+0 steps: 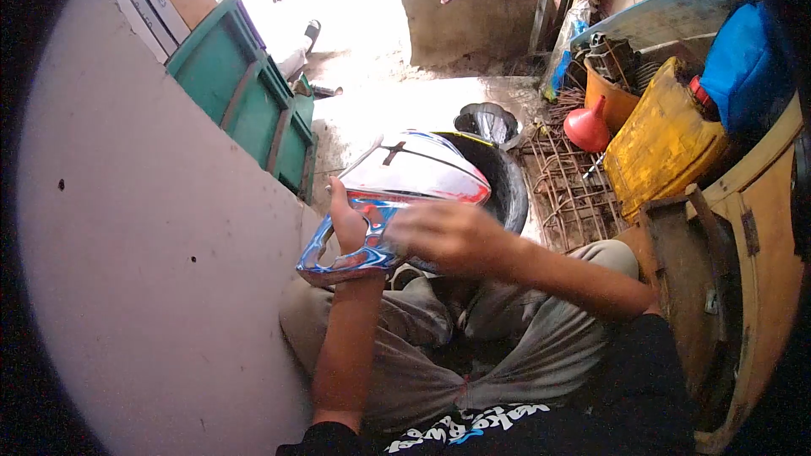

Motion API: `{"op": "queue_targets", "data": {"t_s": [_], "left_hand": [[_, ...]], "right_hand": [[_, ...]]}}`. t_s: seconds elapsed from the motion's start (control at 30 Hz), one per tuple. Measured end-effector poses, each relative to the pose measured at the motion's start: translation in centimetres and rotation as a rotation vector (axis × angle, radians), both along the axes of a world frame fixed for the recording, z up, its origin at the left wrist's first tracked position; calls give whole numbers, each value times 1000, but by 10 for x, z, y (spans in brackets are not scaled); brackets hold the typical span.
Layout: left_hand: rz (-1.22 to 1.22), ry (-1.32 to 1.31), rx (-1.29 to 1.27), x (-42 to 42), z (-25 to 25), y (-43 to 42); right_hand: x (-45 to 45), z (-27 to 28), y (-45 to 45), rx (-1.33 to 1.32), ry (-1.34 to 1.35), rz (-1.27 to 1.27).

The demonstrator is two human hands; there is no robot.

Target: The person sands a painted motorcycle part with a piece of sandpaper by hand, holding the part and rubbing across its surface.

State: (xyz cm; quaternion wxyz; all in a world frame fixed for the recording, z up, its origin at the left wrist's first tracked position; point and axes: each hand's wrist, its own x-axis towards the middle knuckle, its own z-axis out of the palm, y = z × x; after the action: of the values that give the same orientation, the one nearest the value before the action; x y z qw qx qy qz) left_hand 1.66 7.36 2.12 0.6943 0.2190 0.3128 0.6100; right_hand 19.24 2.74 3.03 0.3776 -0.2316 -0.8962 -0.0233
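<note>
The patterned frame (325,263), an open-centred part finished in swirled blue, white and red, is held above the lap at the near left edge of the black tub (514,190). The left hand (345,218) supports the frame from behind: the forearm passes below the frame's lower edge, part of the hand shows through the opening, and the thumb points upward. Most of its fingers are hidden, so how tightly they close cannot be determined. The right hand (448,236) is at the frame's right end and is blurred; its degree of closure, and whether it grips the frame or a small item, cannot be determined. Work status, by judgement: the coloured pattern covers the frame faces in view, and the part is in handling, not set down. The right hand masks one end, so the amount of surface work left cannot be established. Directly beyond the frame, a white panel (431,167) with red edging and a dark cross-shaped mark lies over the left part of the tub's rim. A black bowl (483,107) is located beyond the tub's far edge. To the right are a rusty metal grid (574,181), a red funnel (589,128) and a yellow jerrycan (663,143). A green panel (220,67) stands to the left.
</note>
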Motion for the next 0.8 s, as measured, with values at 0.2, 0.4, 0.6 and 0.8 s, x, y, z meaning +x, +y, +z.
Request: {"op": "queue_targets", "data": {"t_s": [0.2,0.4,0.6,0.8], "left_hand": [[-28,-70,5,2,2,-3],[-25,-49,-23,-6,0,-1],[69,30,-46,-1,4,1],[4,171,34,-7,0,0]], "right_hand": [[37,-4,34,-140,-28,-298],[1,9,-7,0,1,34],[14,4,7,-90,-158,-108],[29,10,24,-142,-131,-257]]}}
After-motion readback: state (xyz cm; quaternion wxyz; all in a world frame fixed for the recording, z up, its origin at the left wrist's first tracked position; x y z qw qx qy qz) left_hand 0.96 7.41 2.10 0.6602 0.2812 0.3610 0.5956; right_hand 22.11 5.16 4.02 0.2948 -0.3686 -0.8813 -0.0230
